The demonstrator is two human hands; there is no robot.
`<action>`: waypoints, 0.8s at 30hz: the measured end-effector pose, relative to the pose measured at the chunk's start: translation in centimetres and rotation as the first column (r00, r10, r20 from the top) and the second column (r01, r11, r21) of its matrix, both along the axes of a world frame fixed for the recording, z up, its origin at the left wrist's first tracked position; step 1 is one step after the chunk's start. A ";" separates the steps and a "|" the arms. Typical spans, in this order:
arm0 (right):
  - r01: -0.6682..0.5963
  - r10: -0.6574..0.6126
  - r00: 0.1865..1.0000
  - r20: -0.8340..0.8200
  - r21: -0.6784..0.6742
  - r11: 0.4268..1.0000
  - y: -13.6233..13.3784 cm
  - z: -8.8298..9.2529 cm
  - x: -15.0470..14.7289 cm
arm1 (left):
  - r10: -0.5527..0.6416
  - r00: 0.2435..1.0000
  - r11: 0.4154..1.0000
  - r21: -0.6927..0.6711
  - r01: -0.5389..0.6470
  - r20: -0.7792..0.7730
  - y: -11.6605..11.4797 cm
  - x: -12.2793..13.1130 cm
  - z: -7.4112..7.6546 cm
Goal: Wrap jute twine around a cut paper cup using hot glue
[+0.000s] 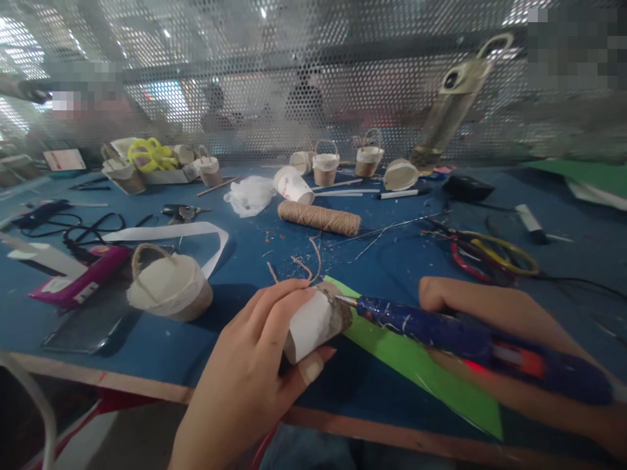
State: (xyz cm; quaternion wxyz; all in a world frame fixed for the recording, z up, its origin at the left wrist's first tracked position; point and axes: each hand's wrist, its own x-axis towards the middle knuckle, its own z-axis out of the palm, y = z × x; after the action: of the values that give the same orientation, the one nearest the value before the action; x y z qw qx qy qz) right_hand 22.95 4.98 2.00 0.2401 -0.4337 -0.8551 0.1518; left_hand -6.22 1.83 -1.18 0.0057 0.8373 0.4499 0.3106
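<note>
My left hand [259, 346] is closed around a small white paper cup [308, 328], tipped on its side, with brown twine wrapped on part of it. Loose twine ends [315, 258] stick out beyond my fingers. In my right hand [494, 320] lies a blue pen-shaped hot glue gun [431, 326], fingers closed about its body. Its metal tip is at the cup's twine-covered end; whether they touch I cannot tell. Under the tool a green paper strip [421, 372] lies on the table. Left of my left hand stands a finished-looking little basket [171, 287] with a twine handle.
A twine roll [318, 218] lies mid-table, with a white paper cup [294, 185] and crumpled plastic [249, 195] behind. Small baskets [326, 168] line the perforated metal screen [274, 78]. Scissors [494, 253] lie right; a purple power strip [81, 277] and cables lie left.
</note>
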 end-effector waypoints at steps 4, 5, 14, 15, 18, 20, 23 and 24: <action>0.003 -0.003 1.000 -0.027 -0.006 1.000 0.0 0.0 -0.2 | -0.005 1.000 1.000 -0.011 0.006 0.011 -0.1 0.0 0.0; 0.004 -0.004 1.000 -0.023 -0.003 1.000 0.0 0.1 -0.3 | -0.006 1.000 1.000 -0.012 0.007 0.015 -0.1 0.0 0.0; -0.042 0.042 0.999 -0.016 0.016 0.999 0.0 -0.1 0.0 | -0.010 0.999 1.000 -0.023 0.011 0.032 -0.1 0.0 0.0; -0.039 0.040 0.998 -0.049 0.010 0.999 0.1 -0.2 0.0 | -0.009 0.999 1.000 -0.020 0.010 0.033 -0.1 0.0 -0.1; 0.021 -0.021 0.990 -0.142 -0.003 1.000 -0.1 -0.3 -0.2 | -0.005 0.999 1.000 0.003 0.005 0.032 -0.2 0.1 -0.1; 0.086 -0.089 0.982 -0.165 -0.023 0.996 -0.2 -0.3 -0.5 | 0.011 1.000 1.000 0.012 -0.011 0.029 -0.3 0.1 -0.1; 0.161 -0.168 0.972 -0.167 -0.052 0.986 -0.4 -0.3 -0.9 | 0.021 1.000 0.999 0.027 -0.022 0.021 -0.3 0.1 -0.1; 0.179 -0.186 0.967 -0.176 -0.056 0.982 -0.5 -0.3 -0.9 | 0.016 1.000 0.999 0.034 -0.017 0.018 -0.4 0.1 -0.1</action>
State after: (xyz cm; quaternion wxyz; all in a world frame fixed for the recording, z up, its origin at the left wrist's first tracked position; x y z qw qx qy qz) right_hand 22.01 4.53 1.71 0.3208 -0.4998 -0.7831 0.1843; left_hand -6.16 1.46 -1.29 -0.0071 0.8308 0.4514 0.3255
